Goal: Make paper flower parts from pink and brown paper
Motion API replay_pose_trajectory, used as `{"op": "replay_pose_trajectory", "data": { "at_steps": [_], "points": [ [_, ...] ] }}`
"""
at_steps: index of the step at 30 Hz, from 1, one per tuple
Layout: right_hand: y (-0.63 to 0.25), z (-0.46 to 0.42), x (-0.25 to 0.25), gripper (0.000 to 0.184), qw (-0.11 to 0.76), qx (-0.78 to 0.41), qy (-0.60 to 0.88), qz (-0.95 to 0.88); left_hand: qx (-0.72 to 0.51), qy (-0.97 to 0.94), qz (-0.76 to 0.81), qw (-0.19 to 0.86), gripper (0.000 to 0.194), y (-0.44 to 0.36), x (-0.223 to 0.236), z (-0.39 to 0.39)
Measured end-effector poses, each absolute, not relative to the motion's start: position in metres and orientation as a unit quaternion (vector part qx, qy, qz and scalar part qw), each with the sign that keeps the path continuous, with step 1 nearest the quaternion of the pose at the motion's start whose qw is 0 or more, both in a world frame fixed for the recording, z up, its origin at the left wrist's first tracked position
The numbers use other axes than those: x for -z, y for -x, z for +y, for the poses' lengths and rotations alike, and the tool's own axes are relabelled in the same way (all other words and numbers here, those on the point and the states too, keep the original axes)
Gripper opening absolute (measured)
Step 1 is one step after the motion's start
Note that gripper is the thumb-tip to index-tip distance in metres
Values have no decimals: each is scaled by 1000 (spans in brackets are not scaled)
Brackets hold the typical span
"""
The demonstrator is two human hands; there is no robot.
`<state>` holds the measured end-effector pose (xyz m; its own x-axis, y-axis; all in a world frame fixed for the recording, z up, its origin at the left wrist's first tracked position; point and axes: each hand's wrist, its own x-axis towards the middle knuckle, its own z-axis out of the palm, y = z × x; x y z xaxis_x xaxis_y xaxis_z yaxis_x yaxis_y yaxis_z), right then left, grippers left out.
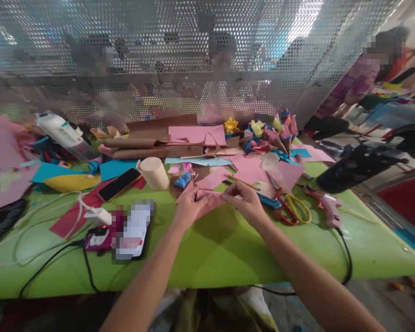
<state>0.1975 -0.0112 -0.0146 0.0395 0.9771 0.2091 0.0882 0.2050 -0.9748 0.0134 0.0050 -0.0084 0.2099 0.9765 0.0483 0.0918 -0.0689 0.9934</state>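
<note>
A small piece of plain, matte pink paper point(210, 199) is held in both hands, in the middle of the view, over a smooth lime-green bench point(221, 258). The piece spans the short gap between the thumbs. Its top edge runs nearly level, and its lower edge slants, reaching furthest down beside the left thumb. The color is an even, soft pink, with no printing visible. The fingers cover both ends, so its full outline and any folds there cannot be made out.

The left hand point(189, 208) grips one end, thumb on top and fingers curled in. The right hand point(245, 199) pinches the other end closely between thumb and fingertips.

Just beyond lie loose flat sheets of similar pink paper point(251, 168). Left of the hands stands a cream-colored cylinder point(155, 174). To the right are a blue-handled cutter point(269, 201), scissors with yellow loop handles point(299, 208) and a pale pink glue gun point(329, 208) with a black cord.
</note>
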Motion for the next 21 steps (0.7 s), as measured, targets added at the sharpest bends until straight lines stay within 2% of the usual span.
{"op": "replay_pose_trajectory", "data": {
  "at_steps": [4,7,21],
  "points": [
    [-199,-10,15,28,565,-488,440,-499,-466,-463,459,598,34,-15,19,9],
    [-198,-10,15,31,553,-513,429,-498,-491,-380,447,644,40,-16,24,9],
    [-196,-9,17,28,567,-536,446,-439,-480,-318,422,700,41,-19,21,8]
  ]
}}
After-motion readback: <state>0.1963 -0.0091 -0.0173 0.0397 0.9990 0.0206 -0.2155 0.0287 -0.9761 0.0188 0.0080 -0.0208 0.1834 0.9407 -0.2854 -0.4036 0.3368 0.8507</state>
